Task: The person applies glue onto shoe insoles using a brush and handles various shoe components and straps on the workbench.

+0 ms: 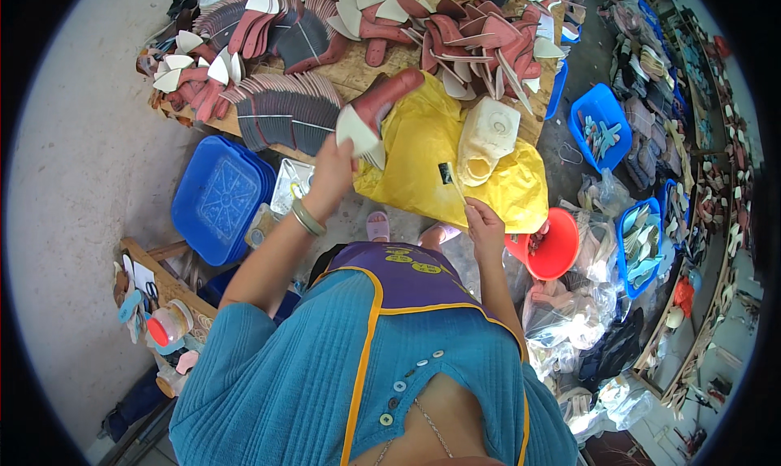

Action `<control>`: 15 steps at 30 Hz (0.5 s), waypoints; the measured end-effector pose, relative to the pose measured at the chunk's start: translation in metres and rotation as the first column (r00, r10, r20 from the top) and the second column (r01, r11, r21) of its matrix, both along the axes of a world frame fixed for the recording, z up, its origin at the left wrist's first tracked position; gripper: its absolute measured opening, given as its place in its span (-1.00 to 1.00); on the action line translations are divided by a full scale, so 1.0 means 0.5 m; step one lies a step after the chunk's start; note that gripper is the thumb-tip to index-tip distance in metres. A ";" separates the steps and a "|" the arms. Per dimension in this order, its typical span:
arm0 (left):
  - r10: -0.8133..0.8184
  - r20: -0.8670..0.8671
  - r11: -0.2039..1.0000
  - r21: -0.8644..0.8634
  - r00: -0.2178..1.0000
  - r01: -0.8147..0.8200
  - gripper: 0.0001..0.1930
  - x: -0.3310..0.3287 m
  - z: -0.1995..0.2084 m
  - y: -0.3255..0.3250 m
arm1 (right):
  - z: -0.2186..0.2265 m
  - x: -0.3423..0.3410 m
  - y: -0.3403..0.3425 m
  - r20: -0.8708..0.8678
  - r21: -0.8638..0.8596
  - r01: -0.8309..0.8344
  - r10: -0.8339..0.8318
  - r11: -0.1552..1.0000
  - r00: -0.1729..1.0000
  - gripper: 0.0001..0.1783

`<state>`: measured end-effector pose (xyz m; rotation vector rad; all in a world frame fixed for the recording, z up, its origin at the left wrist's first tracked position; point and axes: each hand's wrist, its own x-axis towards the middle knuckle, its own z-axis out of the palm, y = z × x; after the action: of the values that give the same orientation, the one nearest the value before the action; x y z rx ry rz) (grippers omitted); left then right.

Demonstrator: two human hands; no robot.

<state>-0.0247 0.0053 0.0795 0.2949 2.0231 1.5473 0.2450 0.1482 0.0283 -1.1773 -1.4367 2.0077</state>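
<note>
My left hand [332,172] is closed on the white end of a dark red insole [389,98] at the table's near edge; its red end points away to the right. A second white edge shows just beneath it. My right hand [486,226] pinches the pale handle of a brush [446,173], whose dark bristles are over a yellow plastic sheet [413,153]. Beside the brush, a cut white plastic jug [490,132] lies on the sheet, its yellowish opening toward me. Whatever is inside the jug is too small to make out.
Stacked grey-edged insoles [281,108] and loose red-and-white pieces [480,39] cover the far part of the wooden table [346,74]. Nested blue tubs [215,198] stand at left, a red bucket [556,242] at right. Bagged bundles [561,315] and a blue basin [602,124] lie further right.
</note>
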 end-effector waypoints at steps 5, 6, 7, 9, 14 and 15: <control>-0.131 -0.009 0.976 0.172 0.991 0.130 -0.77 -0.134 0.112 0.219 | 0.038 0.033 0.027 0.041 0.081 0.077 -0.081 0.994 0.996 -0.77; -0.086 -0.076 0.962 0.253 0.993 0.103 -0.76 -0.159 0.106 0.278 | 0.048 0.034 0.027 0.043 0.080 0.069 -0.072 0.994 0.996 -0.77; -0.127 -0.167 0.981 0.123 0.978 0.148 -0.74 -0.179 0.119 0.332 | 0.054 0.034 0.028 0.043 0.089 0.087 -0.091 0.992 0.995 -0.77; -0.224 -0.294 0.962 0.088 0.929 0.260 -0.70 -0.271 0.055 0.442 | 0.067 0.030 0.029 0.031 0.107 0.068 -0.072 0.992 0.997 -0.76; -0.442 0.077 0.895 -0.027 0.893 0.445 -0.64 -0.204 0.059 0.569 | 0.054 0.086 0.044 -0.020 0.154 0.227 -0.226 0.962 0.974 -0.74; -0.454 0.108 0.886 -0.051 0.884 0.461 -0.62 -0.227 0.049 0.563 | 0.055 0.090 0.049 -0.020 0.148 0.222 -0.221 0.964 0.975 -0.74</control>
<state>-0.1383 0.2865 0.1039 0.6120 1.7685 1.1625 0.2900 0.1725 0.0557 -1.2112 -1.3612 1.7200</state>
